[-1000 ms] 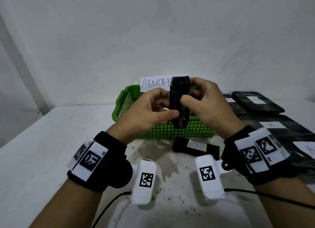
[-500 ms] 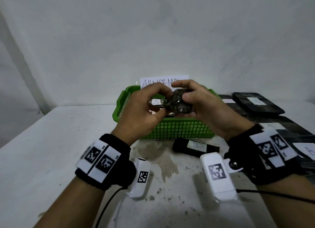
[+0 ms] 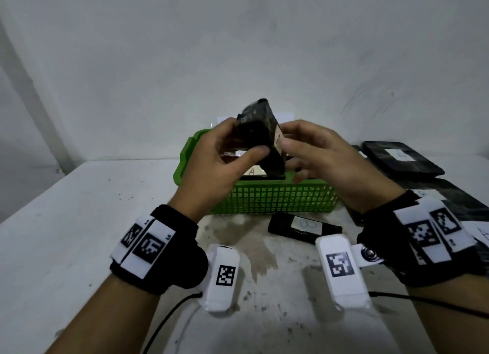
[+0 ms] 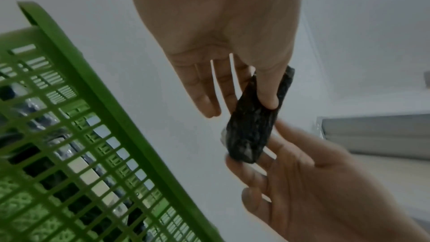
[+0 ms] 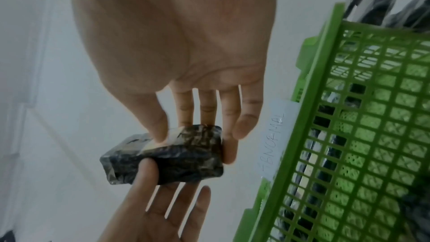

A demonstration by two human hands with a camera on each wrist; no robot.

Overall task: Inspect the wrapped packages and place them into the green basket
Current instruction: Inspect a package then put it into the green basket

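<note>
We have turned the wrapped package [image 3: 260,134] upright since half a second ago | long axis near-vertical above green basket [image 3: 275,199] | left hand [image 3: 211,168] and right hand [image 3: 325,158] pinch it

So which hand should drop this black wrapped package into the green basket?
Probably left: the left hand pinches the black wrapped package over the green basket, while the right hand grips only its lower edge.

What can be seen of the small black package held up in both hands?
The small black package is a dark block wrapped in crinkled, glossy clear film, with a pale label on one face. It is held in the air, tilted, above the green basket. The left hand and right hand pinch it with thumbs and fingertips.
</note>
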